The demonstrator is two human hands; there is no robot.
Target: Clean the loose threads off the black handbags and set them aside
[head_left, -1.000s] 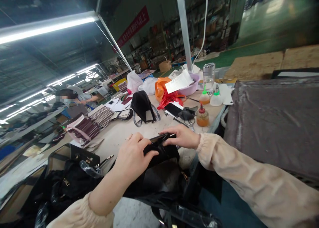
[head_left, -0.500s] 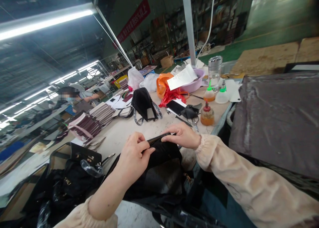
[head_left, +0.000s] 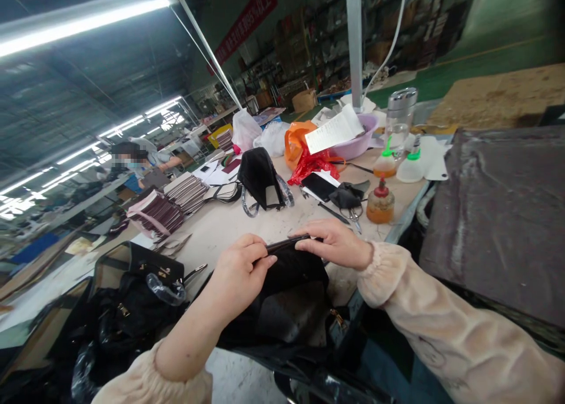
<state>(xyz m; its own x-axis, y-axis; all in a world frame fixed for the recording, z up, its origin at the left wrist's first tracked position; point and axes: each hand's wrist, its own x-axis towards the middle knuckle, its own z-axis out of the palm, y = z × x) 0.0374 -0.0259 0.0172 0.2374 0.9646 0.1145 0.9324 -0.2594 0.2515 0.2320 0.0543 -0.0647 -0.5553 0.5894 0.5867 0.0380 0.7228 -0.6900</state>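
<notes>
A black bag [head_left: 291, 310] lies at the table's near edge, its upper edge raised between my hands. My left hand [head_left: 242, 274] pinches that edge between thumb and fingers. On the right, my right hand [head_left: 333, 243] grips the same edge, thumb on the near side and fingers over the far side. Beyond my hands a small black bag [head_left: 258, 177] stands on the table with plastic-wrapped handles. More black bags with gold fittings [head_left: 132, 304] are heaped to the left of my left forearm.
Bundled stacks of pieces [head_left: 156, 216] lie at the left. To the right are a phone [head_left: 318, 185], scissors [head_left: 354, 216], a bottle of amber liquid [head_left: 380, 204], a purple basin [head_left: 368, 139] and a brown-covered surface [head_left: 494, 216]. A person [head_left: 145, 160] is farther back.
The view has shifted, so the table items appear a little farther right. The edge between my hands looks straighter and more exposed; both hands keep their hold.
</notes>
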